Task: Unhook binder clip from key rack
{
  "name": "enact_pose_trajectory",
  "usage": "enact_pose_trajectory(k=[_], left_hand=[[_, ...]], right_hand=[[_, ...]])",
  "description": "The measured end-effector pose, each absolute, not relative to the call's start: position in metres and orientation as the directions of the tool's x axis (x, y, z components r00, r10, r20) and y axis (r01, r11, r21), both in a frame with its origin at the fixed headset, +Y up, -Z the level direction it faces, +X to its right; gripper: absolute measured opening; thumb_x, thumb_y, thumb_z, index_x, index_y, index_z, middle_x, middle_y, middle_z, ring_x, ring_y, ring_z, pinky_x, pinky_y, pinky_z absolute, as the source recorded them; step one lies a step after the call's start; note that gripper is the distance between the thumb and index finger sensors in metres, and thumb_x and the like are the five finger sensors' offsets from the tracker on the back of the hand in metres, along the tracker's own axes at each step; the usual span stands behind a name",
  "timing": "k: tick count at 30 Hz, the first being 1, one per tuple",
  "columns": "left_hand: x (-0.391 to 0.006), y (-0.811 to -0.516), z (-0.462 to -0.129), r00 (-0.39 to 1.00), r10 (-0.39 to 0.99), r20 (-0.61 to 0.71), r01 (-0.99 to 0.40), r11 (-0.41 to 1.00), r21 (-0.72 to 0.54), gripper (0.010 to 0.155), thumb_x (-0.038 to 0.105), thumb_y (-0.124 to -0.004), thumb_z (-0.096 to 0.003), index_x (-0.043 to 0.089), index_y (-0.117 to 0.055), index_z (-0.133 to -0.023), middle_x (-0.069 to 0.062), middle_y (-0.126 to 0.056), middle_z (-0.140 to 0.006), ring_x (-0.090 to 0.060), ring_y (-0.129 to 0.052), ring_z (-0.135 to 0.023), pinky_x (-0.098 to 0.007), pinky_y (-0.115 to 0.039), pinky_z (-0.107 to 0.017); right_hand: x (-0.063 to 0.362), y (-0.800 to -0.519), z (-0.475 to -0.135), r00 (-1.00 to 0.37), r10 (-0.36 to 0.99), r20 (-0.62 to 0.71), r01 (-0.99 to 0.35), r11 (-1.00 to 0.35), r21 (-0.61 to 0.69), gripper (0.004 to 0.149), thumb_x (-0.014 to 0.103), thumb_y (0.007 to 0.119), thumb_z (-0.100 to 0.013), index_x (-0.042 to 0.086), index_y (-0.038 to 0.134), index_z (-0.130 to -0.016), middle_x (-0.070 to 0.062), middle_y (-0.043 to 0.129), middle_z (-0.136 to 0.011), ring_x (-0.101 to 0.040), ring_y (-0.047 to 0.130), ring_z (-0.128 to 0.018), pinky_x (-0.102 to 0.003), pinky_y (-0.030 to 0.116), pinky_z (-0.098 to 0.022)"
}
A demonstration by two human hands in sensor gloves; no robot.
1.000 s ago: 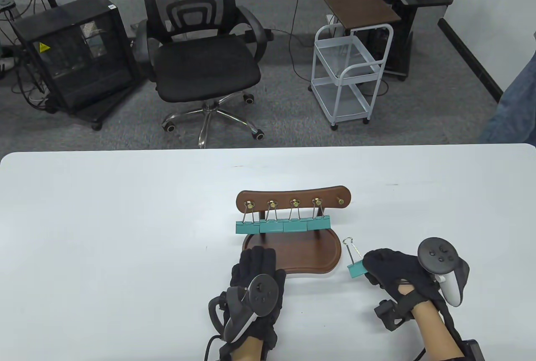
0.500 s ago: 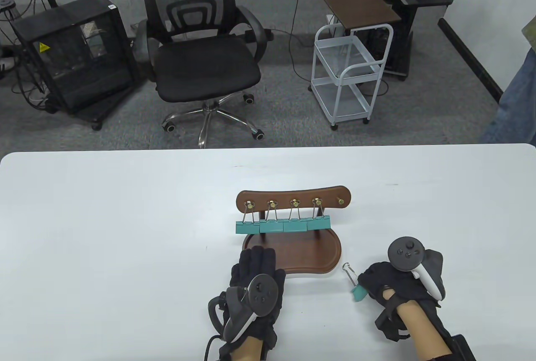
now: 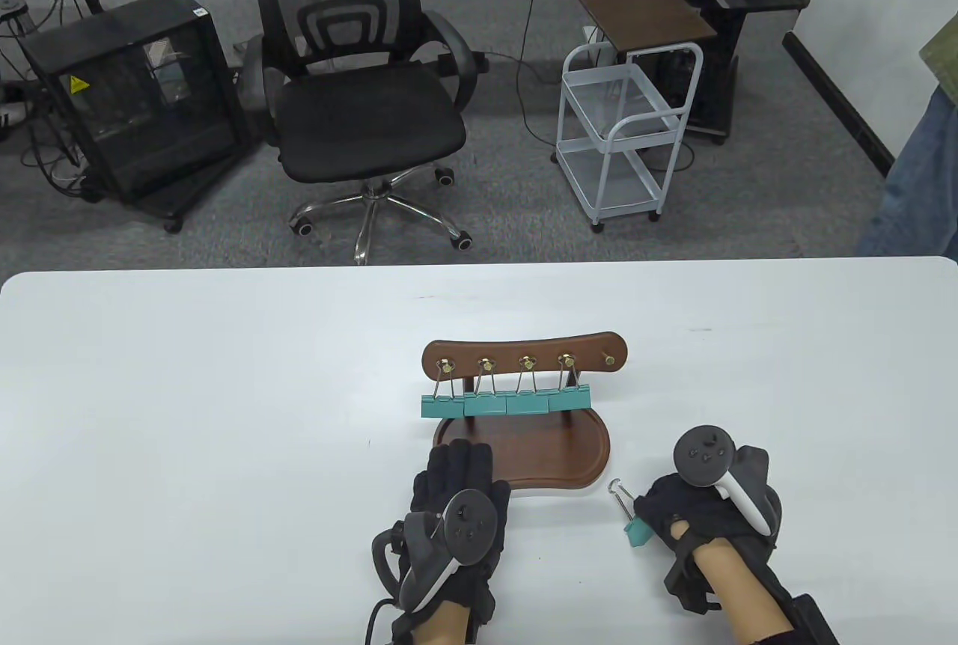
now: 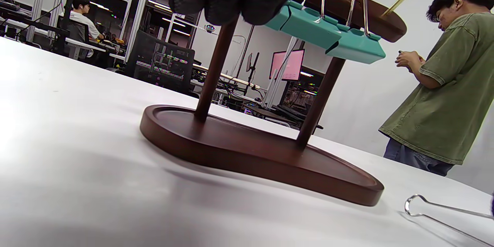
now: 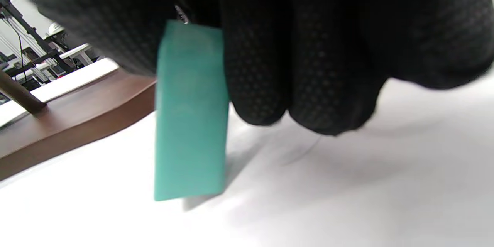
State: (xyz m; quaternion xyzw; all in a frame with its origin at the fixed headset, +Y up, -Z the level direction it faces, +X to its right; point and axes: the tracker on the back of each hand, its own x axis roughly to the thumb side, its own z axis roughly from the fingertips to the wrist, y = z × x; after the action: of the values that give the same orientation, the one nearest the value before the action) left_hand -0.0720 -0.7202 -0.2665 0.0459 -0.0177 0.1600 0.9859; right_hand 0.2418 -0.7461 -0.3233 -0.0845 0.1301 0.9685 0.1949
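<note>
A brown wooden key rack (image 3: 524,355) stands on its wooden base (image 3: 569,462) at the table's middle front. Several teal binder clips (image 3: 507,403) hang from its brass hooks; the rightmost hook (image 3: 609,359) is bare. My right hand (image 3: 685,514) holds one teal binder clip (image 3: 636,530) down at the table to the right of the base, its wire handle (image 3: 620,493) pointing toward the rack. The clip shows between my fingers in the right wrist view (image 5: 189,123). My left hand (image 3: 460,484) rests on the base's front left edge. The rack's base shows in the left wrist view (image 4: 262,154).
The white table (image 3: 187,413) stretches wide to the left and right. An office chair (image 3: 359,99) and a white cart (image 3: 621,136) stand on the floor beyond the far edge. A person in a green shirt (image 4: 444,85) stands at the right.
My right hand has carried the unhooked clip down and toward me, from beside the base to the table surface. The left hand and the rack have not moved.
</note>
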Motion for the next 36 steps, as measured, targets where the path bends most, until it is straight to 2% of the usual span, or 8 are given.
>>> enact_pose_trajectory(k=[12,18,28,36], left_hand=[[-0.072,-0.720,-0.266,0.949,0.311,0.052,-0.315,0.946,0.084,0.062,0.056,-0.056,-0.0536,0.032,-0.059,-0.110,0.001,-0.057,-0.119,-0.027,-0.051,-0.111,-0.050,-0.053,-0.077],[-0.072,-0.720,-0.266,0.952,0.303,0.046,-0.306,0.949,0.081,0.062,0.056,-0.056,-0.0536,0.032,-0.059,-0.110,0.001,-0.057,-0.118,-0.027,-0.051,-0.111,-0.050,-0.053,-0.076],[-0.072,-0.720,-0.266,0.953,0.300,0.046,-0.303,0.950,0.079,0.062,0.056,-0.056,-0.0536,0.032,-0.059,-0.110,0.001,-0.057,-0.118,-0.027,-0.051,-0.111,-0.050,-0.053,-0.077],[-0.072,-0.720,-0.266,0.952,0.303,0.044,-0.306,0.949,0.081,0.062,0.056,-0.056,-0.0536,0.032,-0.059,-0.110,0.000,-0.057,-0.118,-0.027,-0.051,-0.111,-0.050,-0.052,-0.076]], right_hand=[[0.237,-0.748,-0.323,-0.968,0.196,-0.157,-0.222,-0.959,0.174,0.047,0.047,0.088,-0.033,0.014,0.089,-0.067,-0.018,0.106,-0.046,-0.036,0.106,-0.035,-0.045,0.091,-0.023],[0.232,-0.750,-0.322,-0.981,0.144,-0.127,-0.167,-0.965,0.201,0.046,0.047,0.087,-0.034,0.014,0.090,-0.066,-0.018,0.105,-0.048,-0.037,0.105,-0.038,-0.046,0.090,-0.025],[0.232,-0.750,-0.321,-0.981,0.143,-0.135,-0.167,-0.967,0.191,0.043,0.045,0.086,-0.035,0.015,0.091,-0.065,-0.018,0.104,-0.052,-0.038,0.104,-0.042,-0.047,0.089,-0.028],[0.235,-0.738,-0.318,-0.954,0.275,-0.115,-0.283,-0.957,0.060,0.048,0.047,0.082,-0.036,0.014,0.088,-0.070,-0.019,0.101,-0.059,-0.041,0.100,-0.049,-0.049,0.087,-0.033]])
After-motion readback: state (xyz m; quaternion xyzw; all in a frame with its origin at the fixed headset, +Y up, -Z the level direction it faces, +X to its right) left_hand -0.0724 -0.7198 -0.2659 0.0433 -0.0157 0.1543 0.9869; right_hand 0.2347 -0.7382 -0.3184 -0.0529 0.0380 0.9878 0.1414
